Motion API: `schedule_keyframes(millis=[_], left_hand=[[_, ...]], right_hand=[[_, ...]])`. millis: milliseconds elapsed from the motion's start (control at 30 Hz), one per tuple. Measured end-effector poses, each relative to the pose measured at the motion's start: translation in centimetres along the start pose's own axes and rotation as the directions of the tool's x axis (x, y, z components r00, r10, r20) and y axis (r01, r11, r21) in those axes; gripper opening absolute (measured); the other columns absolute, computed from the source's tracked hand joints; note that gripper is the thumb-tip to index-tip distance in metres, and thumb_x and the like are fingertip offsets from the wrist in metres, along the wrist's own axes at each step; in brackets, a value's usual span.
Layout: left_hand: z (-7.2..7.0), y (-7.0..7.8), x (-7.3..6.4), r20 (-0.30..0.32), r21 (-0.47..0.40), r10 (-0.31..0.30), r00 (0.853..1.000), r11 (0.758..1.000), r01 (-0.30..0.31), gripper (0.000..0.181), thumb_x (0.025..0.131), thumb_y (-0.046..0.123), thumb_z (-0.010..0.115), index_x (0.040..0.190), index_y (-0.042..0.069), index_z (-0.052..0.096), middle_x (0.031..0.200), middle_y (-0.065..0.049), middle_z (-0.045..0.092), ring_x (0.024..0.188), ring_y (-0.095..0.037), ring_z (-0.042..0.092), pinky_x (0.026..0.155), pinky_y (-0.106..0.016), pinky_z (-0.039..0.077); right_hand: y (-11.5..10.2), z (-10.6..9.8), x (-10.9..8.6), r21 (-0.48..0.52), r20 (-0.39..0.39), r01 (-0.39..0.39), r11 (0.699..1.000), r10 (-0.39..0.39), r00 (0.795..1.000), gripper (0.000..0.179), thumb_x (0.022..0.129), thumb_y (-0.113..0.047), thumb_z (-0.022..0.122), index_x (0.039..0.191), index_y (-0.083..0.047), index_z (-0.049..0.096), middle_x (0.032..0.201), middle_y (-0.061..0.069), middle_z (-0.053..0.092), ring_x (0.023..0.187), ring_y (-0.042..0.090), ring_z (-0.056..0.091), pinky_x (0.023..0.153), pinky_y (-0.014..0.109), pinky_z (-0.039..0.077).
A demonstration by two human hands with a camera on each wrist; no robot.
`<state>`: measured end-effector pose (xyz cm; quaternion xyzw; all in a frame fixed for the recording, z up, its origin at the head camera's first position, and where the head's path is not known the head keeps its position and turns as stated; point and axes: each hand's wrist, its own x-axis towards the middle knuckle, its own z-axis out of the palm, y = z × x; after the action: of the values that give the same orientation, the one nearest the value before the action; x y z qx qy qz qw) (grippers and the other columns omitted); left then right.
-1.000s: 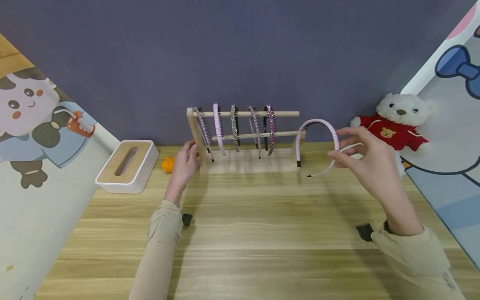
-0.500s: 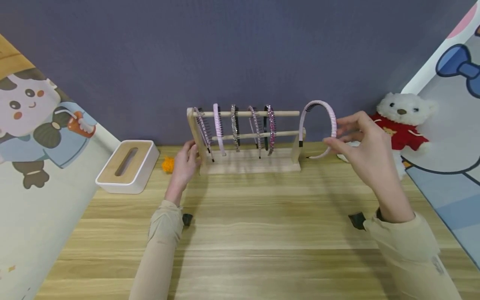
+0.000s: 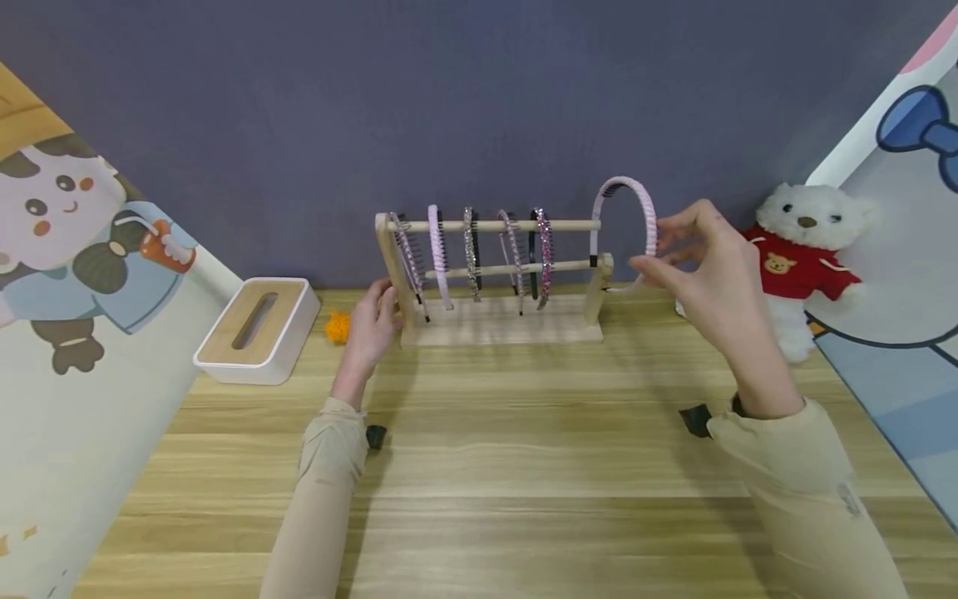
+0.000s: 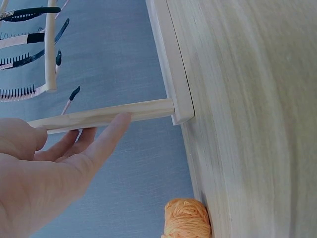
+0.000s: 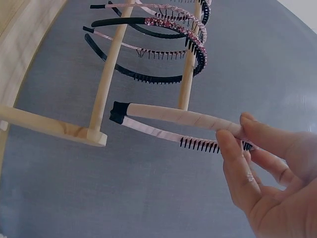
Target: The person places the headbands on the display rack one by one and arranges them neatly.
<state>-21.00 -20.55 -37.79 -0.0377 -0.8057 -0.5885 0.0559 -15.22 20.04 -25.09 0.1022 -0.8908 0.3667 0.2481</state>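
My right hand point(image 3: 714, 270) pinches a pale pink wrapped headband point(image 3: 648, 218) between thumb and fingers. Its open ends hang down beside the free right end of the stand's upper rod; black comb teeth line its inside in the right wrist view. My left hand point(image 4: 54, 168) grips the left upright point(image 4: 106, 115) of a wooden headband stand point(image 3: 501, 333), thumb on one side and fingers on the other. Several headbands hang on the rods: a pale pink one point(image 3: 437, 258), a silver glittery one point(image 3: 470, 249) and a magenta glittery one point(image 3: 544, 258) among them.
A white tissue box point(image 3: 292, 333) with a wooden lid stands at the left. Beside my left hand lies an orange yarn ball point(image 3: 338, 327). At the right sits a white teddy bear point(image 3: 804, 249) in a red sweater. A dark wall point(image 3: 479, 100) rises behind the stand.
My right hand has lifted the pale pink headband up and slightly left, bringing it to the upper rod's right end. My left hand has stayed on the stand's upright.
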Motion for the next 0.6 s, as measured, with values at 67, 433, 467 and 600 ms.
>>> schedule_keyframes(millis=[67,433,467,600], left_hand=[[0.0,0.0,0.0,-0.001,0.002,0.0,1.0,1.0,0.0,0.05,0.119,0.022,0.036,0.16,-0.005,0.039,0.157,-0.031,0.046,0.139,-0.046,0.054,0.111,-0.05,0.055],[0.1,0.0,0.0,-0.005,-0.006,0.009,1.0,1.0,-0.009,0.048,0.119,0.02,0.037,0.158,-0.007,0.041,0.156,-0.031,0.047,0.138,-0.046,0.055,0.111,-0.052,0.054],[0.1,0.0,0.0,-0.003,-0.007,0.01,1.0,1.0,-0.011,0.048,0.119,0.02,0.037,0.159,-0.007,0.041,0.157,-0.031,0.047,0.138,-0.046,0.055,0.112,-0.052,0.054],[0.0,-0.1,0.0,0.001,-0.011,0.014,1.0,1.0,-0.014,0.048,0.119,0.021,0.037,0.159,-0.006,0.041,0.157,-0.03,0.047,0.139,-0.046,0.054,0.112,-0.053,0.053]], right_hand=[[-0.1,0.2,0.2,0.002,0.011,0.002,1.0,-0.002,1.0,0.046,0.091,-0.007,0.088,0.125,0.004,0.06,0.115,0.019,0.07,0.083,-0.001,0.065,0.068,0.001,0.044],[-0.8,2.4,1.6,-0.006,0.038,0.093,0.996,-0.093,0.995,0.04,0.094,-0.007,0.085,0.121,0.005,0.059,0.112,0.022,0.07,0.091,0.04,0.075,0.062,0.004,0.041],[-0.8,2.7,1.7,-0.012,0.039,0.099,0.995,-0.098,0.994,0.039,0.094,-0.007,0.085,0.121,0.005,0.059,0.112,0.021,0.07,0.091,0.039,0.075,0.061,0.004,0.04],[-0.7,3.8,2.1,-0.008,0.051,0.102,0.995,-0.101,0.994,0.037,0.095,-0.007,0.084,0.121,0.004,0.059,0.112,0.02,0.07,0.091,0.037,0.075,0.059,0.006,0.042]])
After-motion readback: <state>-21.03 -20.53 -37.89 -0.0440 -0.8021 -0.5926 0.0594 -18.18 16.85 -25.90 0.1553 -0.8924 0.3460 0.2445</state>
